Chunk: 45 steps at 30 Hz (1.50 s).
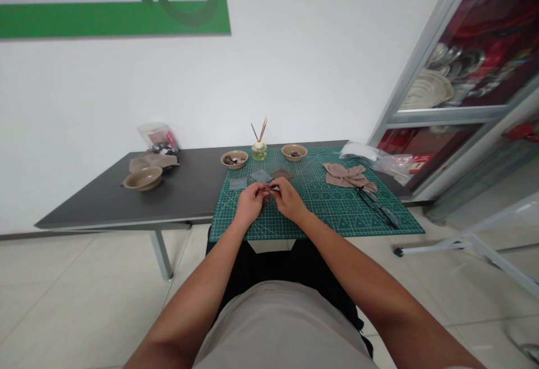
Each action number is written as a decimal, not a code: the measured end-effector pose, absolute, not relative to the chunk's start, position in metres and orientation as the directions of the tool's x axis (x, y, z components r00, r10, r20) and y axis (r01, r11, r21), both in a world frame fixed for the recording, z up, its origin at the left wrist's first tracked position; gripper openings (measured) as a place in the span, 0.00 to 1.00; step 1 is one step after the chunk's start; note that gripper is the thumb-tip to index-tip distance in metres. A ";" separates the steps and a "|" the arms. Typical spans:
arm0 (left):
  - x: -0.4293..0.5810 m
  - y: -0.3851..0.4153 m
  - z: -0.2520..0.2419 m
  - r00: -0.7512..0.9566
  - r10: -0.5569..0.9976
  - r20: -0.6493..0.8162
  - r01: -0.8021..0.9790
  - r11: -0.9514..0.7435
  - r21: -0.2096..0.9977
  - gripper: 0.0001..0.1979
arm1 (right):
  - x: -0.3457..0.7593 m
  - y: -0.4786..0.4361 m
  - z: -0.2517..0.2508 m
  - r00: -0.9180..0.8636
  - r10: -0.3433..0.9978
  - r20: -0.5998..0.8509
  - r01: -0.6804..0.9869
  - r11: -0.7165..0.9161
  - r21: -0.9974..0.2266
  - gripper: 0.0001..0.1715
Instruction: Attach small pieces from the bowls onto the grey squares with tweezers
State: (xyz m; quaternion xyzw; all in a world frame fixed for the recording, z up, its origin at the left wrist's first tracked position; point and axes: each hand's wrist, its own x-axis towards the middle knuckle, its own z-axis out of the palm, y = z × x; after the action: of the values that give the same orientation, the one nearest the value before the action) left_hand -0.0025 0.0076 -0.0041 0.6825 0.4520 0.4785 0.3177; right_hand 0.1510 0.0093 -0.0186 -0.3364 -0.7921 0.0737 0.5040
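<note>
Over the green cutting mat (324,212), my left hand (250,203) and my right hand (290,199) meet with fingertips pinched together. Between them is a small, thin, dark piece, mostly covered by the fingers; its kind cannot be made out. Just beyond the hands lie two blue-grey squares (238,184) and a brown square (282,174), flat on the mat. Farther back, a tan bowl (234,165) holds several dark and pale small pieces. A second tan bowl (294,158) to its right has a few small dark pieces in it.
A reed diffuser (259,151) stands between the bowls. To the right lie a crumpled brown cloth (345,176), eyeglasses (381,210) and clear plastic bags (379,158). On the dark table (197,181) at left sit another tan bowl (143,180), a brown cloth and a plastic container (155,135).
</note>
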 end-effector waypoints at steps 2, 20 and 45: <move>-0.003 0.008 -0.004 0.139 0.923 0.360 0.312 -0.385 0.869 0.08 | 0.151 0.010 -0.019 -0.264 0.609 0.748 0.453 0.763 -0.461 0.07; -0.005 0.007 -0.011 0.123 0.922 0.367 0.254 -0.387 0.886 0.08 | 0.151 0.007 -0.020 -0.238 0.656 0.717 0.498 0.716 -0.489 0.03; -0.003 0.007 -0.009 0.117 0.933 0.341 0.222 -0.359 0.907 0.09 | 0.151 0.006 -0.021 -0.230 0.614 0.755 0.460 0.752 -0.472 0.03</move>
State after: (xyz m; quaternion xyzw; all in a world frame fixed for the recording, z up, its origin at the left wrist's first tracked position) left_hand -0.0028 0.0074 -0.0086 0.6566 0.4396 0.4984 0.3566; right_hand 0.1507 0.0062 -0.0213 -0.3439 -0.7805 0.0748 0.5166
